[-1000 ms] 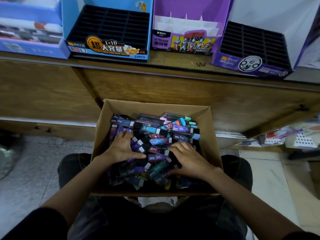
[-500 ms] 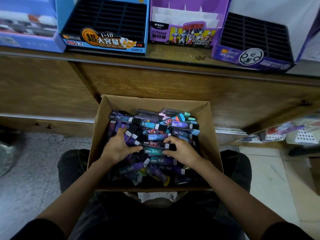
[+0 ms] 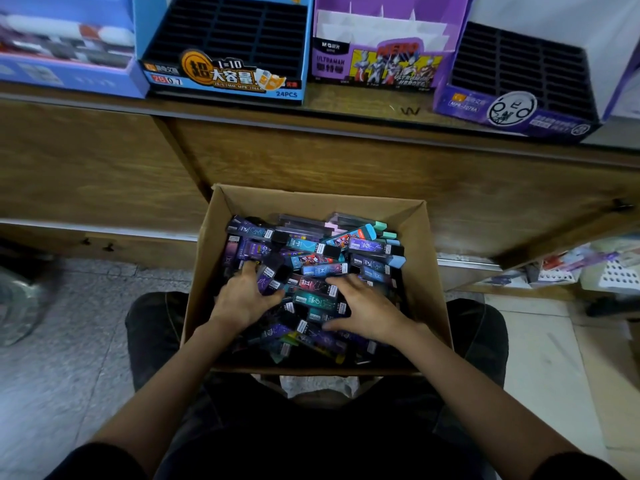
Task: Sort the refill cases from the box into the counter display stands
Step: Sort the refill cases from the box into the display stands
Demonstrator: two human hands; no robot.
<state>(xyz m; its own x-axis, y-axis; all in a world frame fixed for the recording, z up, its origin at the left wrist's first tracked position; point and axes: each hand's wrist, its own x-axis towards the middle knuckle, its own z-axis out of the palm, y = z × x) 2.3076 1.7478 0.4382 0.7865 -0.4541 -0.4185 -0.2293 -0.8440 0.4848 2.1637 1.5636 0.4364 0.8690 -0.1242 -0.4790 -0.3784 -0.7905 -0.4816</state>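
Observation:
A cardboard box [image 3: 313,199] stands on my lap, packed with several loose refill cases [image 3: 367,244] in purple, teal and blue. My left hand [image 3: 239,301] is in the box's left half; its thumb and fingers grip a purple refill case [image 3: 268,283]. To its right, my right hand [image 3: 369,308] rests spread on the pile, with teal cases [image 3: 313,300] lying between its thumb and fingers. On the wooden counter [image 3: 346,109] above stand a blue display stand [image 3: 225,32] and a purple display stand [image 3: 516,64], both with empty black slots.
A purple Ultraman stand [image 3: 377,60] with white dividers sits between the two slotted stands. A light blue stand [image 3: 65,50] holding goods is at the far left. Wooden cabinet fronts [image 3: 104,168] rise behind the box. Paper clutter [image 3: 588,268] lies at the right on the tiled floor.
Both hands have shifted among the cases in the box. The left hand now has a purple case between thumb and fingers. The right hand has spread wider over the teal cases.

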